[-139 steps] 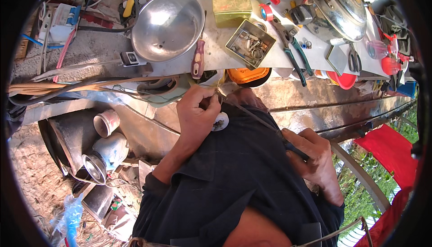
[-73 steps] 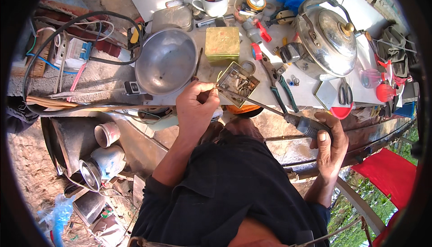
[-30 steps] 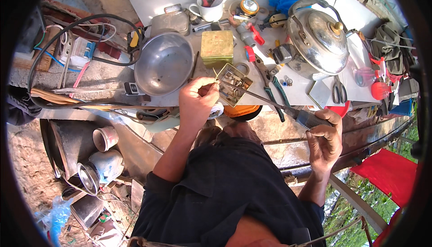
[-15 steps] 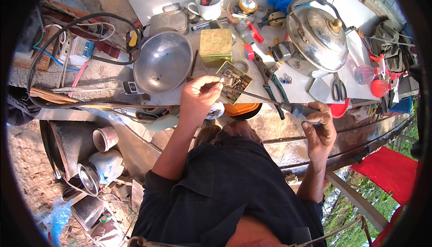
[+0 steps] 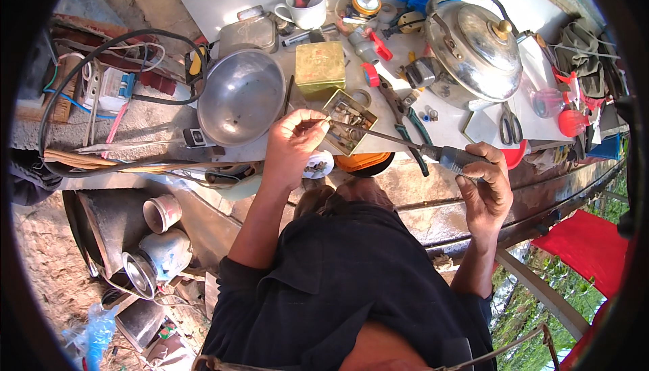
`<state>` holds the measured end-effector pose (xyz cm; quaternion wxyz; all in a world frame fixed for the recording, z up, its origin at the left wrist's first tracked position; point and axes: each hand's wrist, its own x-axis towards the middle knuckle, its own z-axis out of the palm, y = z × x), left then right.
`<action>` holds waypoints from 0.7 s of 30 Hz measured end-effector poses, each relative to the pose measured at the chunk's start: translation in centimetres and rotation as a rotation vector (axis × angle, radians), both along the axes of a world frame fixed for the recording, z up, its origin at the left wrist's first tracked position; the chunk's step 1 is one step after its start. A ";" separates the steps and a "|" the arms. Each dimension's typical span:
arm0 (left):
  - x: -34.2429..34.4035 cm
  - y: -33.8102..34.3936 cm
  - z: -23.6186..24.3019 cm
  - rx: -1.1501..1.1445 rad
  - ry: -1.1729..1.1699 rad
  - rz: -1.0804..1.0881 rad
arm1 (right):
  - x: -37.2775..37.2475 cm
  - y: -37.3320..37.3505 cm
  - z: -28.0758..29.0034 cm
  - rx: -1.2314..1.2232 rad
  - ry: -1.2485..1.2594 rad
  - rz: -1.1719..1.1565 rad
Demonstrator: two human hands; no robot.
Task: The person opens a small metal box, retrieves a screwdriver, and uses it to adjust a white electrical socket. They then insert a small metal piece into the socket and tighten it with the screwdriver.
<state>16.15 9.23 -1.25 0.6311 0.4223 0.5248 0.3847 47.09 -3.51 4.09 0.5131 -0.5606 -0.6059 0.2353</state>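
Note:
My right hand [image 5: 488, 188] is closed round the dark ribbed handle of a screwdriver [image 5: 454, 161]. Its long thin shaft points left, across an open tin [image 5: 358, 103] of small metal bits. At the shaft's tip, the thumb and fingers of my left hand [image 5: 292, 142] are pinched together. A tiny brassy piece seems to show at those fingertips, too small to name. Just beyond the open tin stands a square gold tin [image 5: 320, 67], closed. Green-handled pliers [image 5: 400, 122] lie to the right of the open tin, partly behind the shaft.
A metal bowl [image 5: 242, 97] stands left of the tins, a steel kettle [image 5: 473, 50] to the right. Black-handled scissors [image 5: 510, 126] lie by the kettle. A white mug [image 5: 304, 13] holds red-handled tools. Black cable [image 5: 128, 35] loops over the left side.
The view has shifted slightly. My left fingers and the screwdriver tip remain together over the open tin's edge. My right hand keeps its grip on the handle.

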 end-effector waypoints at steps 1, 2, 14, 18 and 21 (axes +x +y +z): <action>0.0 0.1 0.0 -0.006 0.000 0.008 | 0.2 0.0 0.1 -0.002 0.016 0.002; 0.0 0.1 0.0 -0.010 -0.005 0.017 | 0.4 -0.1 0.1 0.002 0.045 -0.018; 1.3 0.6 -0.1 0.473 0.483 -0.135 | 4.6 -3.5 -5.4 0.021 0.457 -0.381; 1.3 1.0 -0.6 0.599 0.592 -0.165 | 4.9 -4.7 -6.6 -0.039 0.442 -0.454; 1.4 1.3 -0.9 0.736 0.662 -0.159 | 4.3 -3.9 -7.6 -0.091 0.349 -0.529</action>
